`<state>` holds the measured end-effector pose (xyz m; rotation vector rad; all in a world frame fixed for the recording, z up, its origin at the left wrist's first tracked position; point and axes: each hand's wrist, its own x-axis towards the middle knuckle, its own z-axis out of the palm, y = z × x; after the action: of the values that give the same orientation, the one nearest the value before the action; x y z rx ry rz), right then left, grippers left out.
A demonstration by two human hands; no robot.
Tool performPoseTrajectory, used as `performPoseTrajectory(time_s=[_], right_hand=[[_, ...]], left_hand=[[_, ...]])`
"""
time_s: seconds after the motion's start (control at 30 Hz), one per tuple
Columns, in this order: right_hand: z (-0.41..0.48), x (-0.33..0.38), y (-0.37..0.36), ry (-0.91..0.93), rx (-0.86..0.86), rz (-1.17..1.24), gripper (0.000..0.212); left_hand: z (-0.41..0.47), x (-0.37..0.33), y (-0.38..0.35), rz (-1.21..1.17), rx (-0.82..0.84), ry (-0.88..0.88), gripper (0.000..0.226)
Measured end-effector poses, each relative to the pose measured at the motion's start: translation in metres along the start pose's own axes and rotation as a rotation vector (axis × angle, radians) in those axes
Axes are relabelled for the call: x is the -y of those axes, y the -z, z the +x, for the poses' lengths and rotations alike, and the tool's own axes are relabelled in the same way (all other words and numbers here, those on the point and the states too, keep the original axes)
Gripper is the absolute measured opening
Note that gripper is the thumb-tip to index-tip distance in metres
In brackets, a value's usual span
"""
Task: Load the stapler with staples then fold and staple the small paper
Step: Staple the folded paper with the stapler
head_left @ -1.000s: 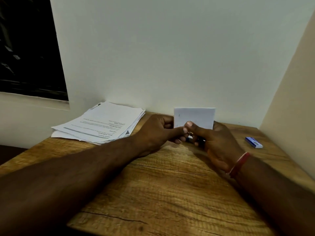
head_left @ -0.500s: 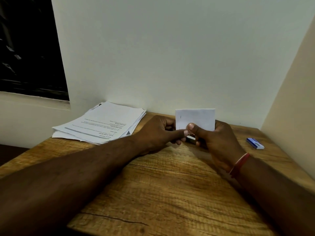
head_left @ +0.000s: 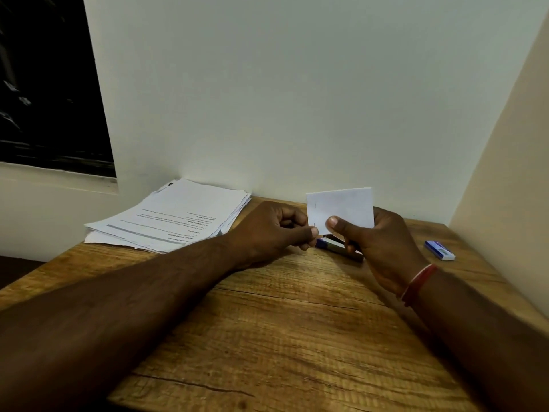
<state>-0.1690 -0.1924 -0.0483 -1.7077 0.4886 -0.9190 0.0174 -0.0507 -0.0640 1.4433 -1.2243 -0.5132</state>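
A small folded white paper (head_left: 344, 208) is held upright near the back wall. A short dark staple mark shows by its left edge. My right hand (head_left: 377, 245) grips the paper, thumb on the front and fingers behind. My left hand (head_left: 273, 230) pinches its lower left corner between thumb and forefinger. A blue and dark stapler (head_left: 328, 244) lies low on the wooden table (head_left: 282, 337) under the paper, partly hidden by my right hand. A small blue and white staple box (head_left: 439, 250) lies to the right.
A stack of printed sheets (head_left: 175, 217) lies at the back left of the table. A white wall stands close behind and a side wall rises at the right. The table's front edge is near the bottom.
The paper has risen a little and its staple mark now shows. The hands have drawn slightly apart, and more of the stapler shows beneath them.
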Motion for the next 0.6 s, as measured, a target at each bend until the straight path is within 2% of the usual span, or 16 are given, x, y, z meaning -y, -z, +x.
performPoseTrajectory(time_s=[0.1, 0.23, 0.47, 0.6], right_hand=[[0.000, 0.002, 0.001, 0.031, 0.028, -0.064, 0.024], [-0.001, 0.009, 0.005, 0.041, 0.077, -0.144, 0.023], [-0.001, 0.004, 0.003, 0.016, 0.041, -0.073, 0.031], [0.001, 0.002, 0.001, 0.062, 0.015, -0.061, 0.019]], left_hand=[[-0.001, 0.000, -0.001, 0.034, 0.017, 0.023, 0.016], [-0.005, -0.003, 0.001, 0.098, 0.002, 0.007, 0.017], [-0.005, -0.006, 0.003, 0.078, -0.016, -0.010, 0.013], [-0.001, -0.006, 0.005, 0.132, -0.067, -0.041, 0.016]])
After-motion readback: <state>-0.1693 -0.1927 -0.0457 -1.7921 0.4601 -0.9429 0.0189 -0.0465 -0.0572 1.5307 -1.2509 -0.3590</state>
